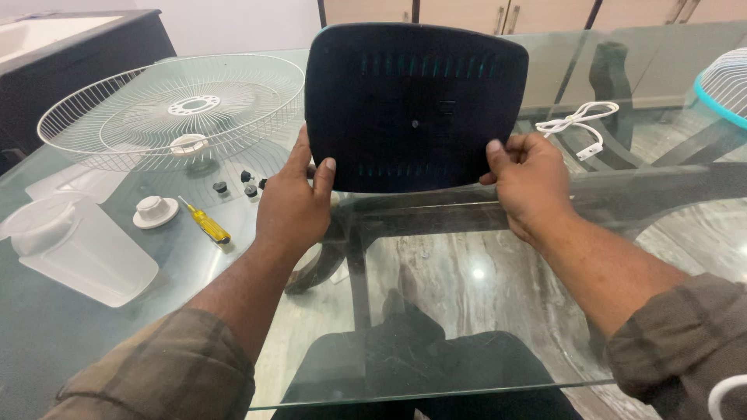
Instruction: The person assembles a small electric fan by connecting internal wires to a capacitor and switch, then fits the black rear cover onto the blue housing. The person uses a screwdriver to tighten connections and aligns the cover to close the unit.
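A dark, rounded rectangular plastic base plate (412, 101) with rows of teal vent slots is held upright over a glass table (436, 311). My left hand (294, 204) grips its lower left corner, thumb on the face. My right hand (529, 187) grips its lower right corner. Both hands hold the plate off the glass, its flat underside facing me.
A white wire fan guard (175, 109) lies at the left. Near it are a white round cap (155, 211), a yellow-handled screwdriver (205, 222), several small black screws (247, 183) and a clear plastic part (82, 249). A white cable (577, 124) and a teal-rimmed guard (720, 85) lie at the right.
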